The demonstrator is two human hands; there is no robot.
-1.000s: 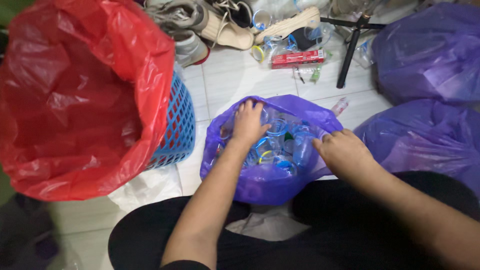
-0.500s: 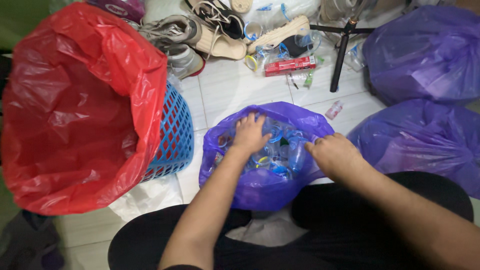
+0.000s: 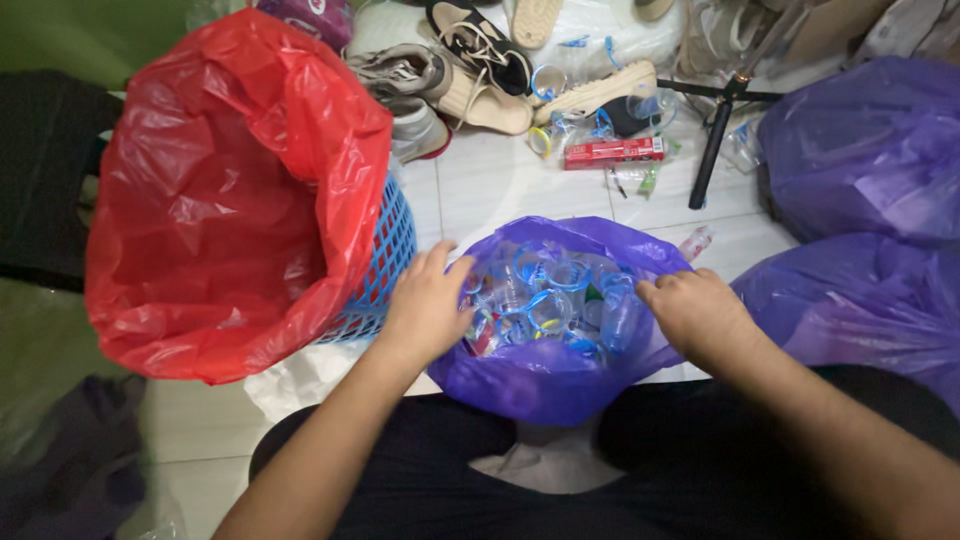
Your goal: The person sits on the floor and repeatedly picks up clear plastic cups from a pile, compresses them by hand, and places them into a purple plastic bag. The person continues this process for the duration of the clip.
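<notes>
Your left hand (image 3: 428, 305) and right hand (image 3: 697, 312) grip opposite rims of the open purple plastic bag (image 3: 545, 375) of clear plastic cups with blue rims (image 3: 545, 300), on the floor between your knees (red-lined blue basket (image 3: 385, 262) just left). You look to be spreading its mouth; reaching in calls for one hand freed.

My left hand (image 3: 428, 310) and right hand (image 3: 700, 315) are bare, forearms uncovered, no rings or watch; I wear black trousers (image 3: 720, 470).
</notes>
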